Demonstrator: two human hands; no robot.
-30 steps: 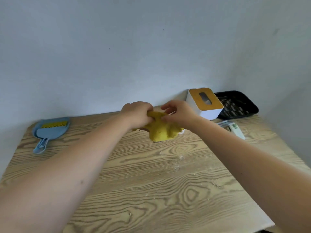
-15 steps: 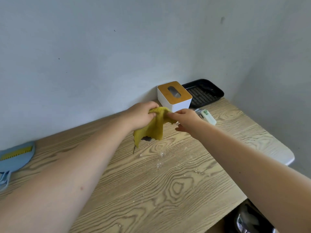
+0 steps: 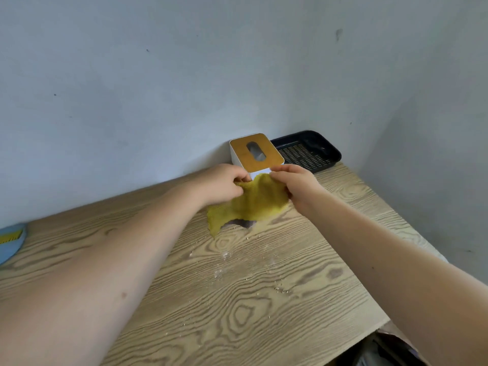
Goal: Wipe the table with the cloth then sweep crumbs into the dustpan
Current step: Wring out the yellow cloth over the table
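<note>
Both hands hold a yellow cloth [image 3: 253,204] by its upper edge just above the wooden table [image 3: 237,299], near the back. My left hand [image 3: 224,184] pinches its left corner and my right hand [image 3: 295,184] pinches its right corner, so the cloth hangs spread between them with its lower edge touching the wood. Pale crumbs [image 3: 224,256] lie scattered on the table in front of the cloth. Only the right part of the blue dustpan [image 3: 10,243], with a yellow brush strip, shows at the far left edge.
A white tissue box with a wooden lid [image 3: 256,154] stands against the wall right behind the hands. A black perforated tray [image 3: 309,151] lies in the back right corner. The table's right edge runs diagonally; dark objects sit below it at bottom right.
The cloth has been spread wider between the two hands and lowered until it touches the table. The view has swung right, so the dustpan has slid almost out of frame.
</note>
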